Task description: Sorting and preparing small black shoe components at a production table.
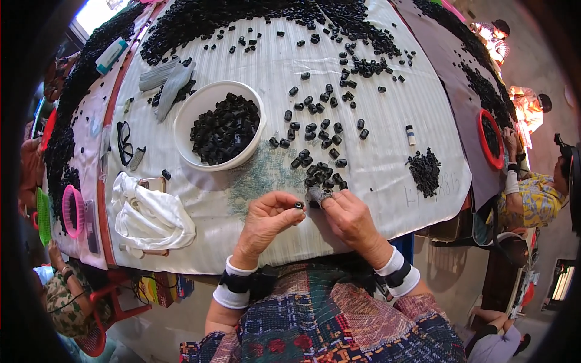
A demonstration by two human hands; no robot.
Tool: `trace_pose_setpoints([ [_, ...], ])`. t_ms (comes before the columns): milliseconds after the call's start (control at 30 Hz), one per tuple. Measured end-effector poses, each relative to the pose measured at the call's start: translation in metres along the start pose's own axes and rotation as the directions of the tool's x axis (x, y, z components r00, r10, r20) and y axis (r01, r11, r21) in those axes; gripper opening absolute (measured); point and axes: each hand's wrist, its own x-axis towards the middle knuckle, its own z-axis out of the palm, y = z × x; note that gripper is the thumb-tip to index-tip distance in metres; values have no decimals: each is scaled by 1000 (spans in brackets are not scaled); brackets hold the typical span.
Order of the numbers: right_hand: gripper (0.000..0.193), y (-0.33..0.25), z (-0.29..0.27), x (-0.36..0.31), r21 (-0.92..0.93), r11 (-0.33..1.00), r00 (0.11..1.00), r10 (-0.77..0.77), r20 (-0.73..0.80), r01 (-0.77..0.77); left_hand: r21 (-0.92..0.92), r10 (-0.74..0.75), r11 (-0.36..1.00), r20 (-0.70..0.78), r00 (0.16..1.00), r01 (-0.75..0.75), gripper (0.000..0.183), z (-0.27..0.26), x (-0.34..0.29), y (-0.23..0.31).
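Observation:
My left hand (pixel 269 224) pinches a small black cylindrical part (pixel 299 206) between thumb and fingertips, its round end with a hole turned up. Close beside it, my right hand (pixel 352 222) is closed on a grey, cloth-like piece (pixel 317 195); what kind of thing it is I cannot make out. A little pile of black parts (pixel 321 175) lies just beyond my fingers, and more are scattered farther off. Left of these, a white bowl (pixel 181 148) holds many similar black parts.
A white cloth (pixel 151 218) lies over a phone-like object at the left, below black-framed glasses (pixel 124 144). Grey gloves (pixel 175 88) rest behind. At the right are a small bottle (pixel 411 135) and a heap of thin black pieces (pixel 425 172). Other people sit at neighbouring tables.

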Motion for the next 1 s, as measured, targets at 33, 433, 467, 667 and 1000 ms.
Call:
trace_pose_setpoints([
  [33,14,0,0,1,-14,1000,1000,-11,9,11,0,2,1000,-4,1000,-2,15,0,0,0],
  [433,25,11,-3,-7,86,996,952,44,-302,-19,-18,-16,1000,-13,1000,16,18,1,0,1],
  [467,29,11,-3,-13,103,994,968,61,-242,-37,-21,-18,1000,-9,1000,18,18,1,0,2],
  [667,28,8,2,-8,133,991,988,32,-152,-11,-23,-10,1000,4,1000,10,18,2,0,1],
  [1000,19,1,7,8,-93,993,998,-69,-13,67,-12,11,1000,24,1000,-11,17,-4,1,-5],
])
